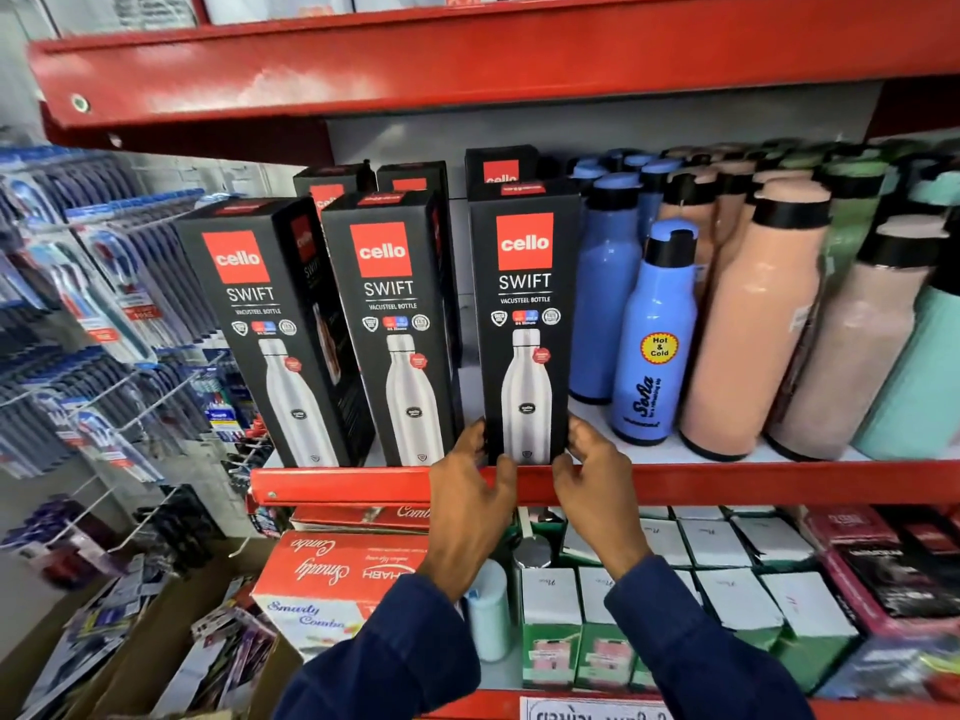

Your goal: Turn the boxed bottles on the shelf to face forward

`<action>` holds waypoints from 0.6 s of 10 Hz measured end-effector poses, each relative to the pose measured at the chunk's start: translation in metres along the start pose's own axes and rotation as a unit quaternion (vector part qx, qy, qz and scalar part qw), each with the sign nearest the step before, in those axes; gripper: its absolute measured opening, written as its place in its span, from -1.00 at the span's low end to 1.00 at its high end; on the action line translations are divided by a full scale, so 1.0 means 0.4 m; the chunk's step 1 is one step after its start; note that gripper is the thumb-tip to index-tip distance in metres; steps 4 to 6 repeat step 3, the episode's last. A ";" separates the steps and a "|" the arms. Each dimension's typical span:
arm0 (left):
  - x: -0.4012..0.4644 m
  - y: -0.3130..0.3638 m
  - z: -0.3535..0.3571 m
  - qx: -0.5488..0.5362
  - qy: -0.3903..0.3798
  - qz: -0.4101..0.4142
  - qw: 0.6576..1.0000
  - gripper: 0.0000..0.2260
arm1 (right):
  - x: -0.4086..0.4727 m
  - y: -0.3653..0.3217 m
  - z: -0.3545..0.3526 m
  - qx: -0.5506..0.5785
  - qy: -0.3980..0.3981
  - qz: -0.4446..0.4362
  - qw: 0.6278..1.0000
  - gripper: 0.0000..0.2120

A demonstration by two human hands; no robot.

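So that its front faced outward, the right-hand box (524,324) (base gripped) was squared by left hand (470,491) and right hand (597,475), fingers curled.

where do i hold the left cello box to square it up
Take the left cello box low on its two narrow sides, coming from the front over the shelf lip. It stands tall and turned slightly, its right side panel showing, so a low two-handed grip twists it without tipping.
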State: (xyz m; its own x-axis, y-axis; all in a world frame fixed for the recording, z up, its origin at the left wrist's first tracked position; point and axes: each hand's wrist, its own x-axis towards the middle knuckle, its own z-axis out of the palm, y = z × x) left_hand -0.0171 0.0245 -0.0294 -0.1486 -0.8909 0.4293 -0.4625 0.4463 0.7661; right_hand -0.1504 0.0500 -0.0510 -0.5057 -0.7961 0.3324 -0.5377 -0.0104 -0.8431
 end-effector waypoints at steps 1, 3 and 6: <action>0.000 -0.001 -0.008 0.003 -0.014 0.004 1.000 -0.63 | -0.008 -0.005 -0.001 0.011 -0.007 0.002 1.000 -0.50; -0.010 -0.003 -0.025 -0.021 0.000 0.019 1.000 -0.61 | -0.018 -0.008 -0.006 0.040 0.002 0.028 0.999 -0.49; -0.010 -0.003 -0.025 -0.021 0.000 0.019 1.000 -0.61 | -0.018 -0.008 -0.006 0.040 0.002 0.028 0.999 -0.49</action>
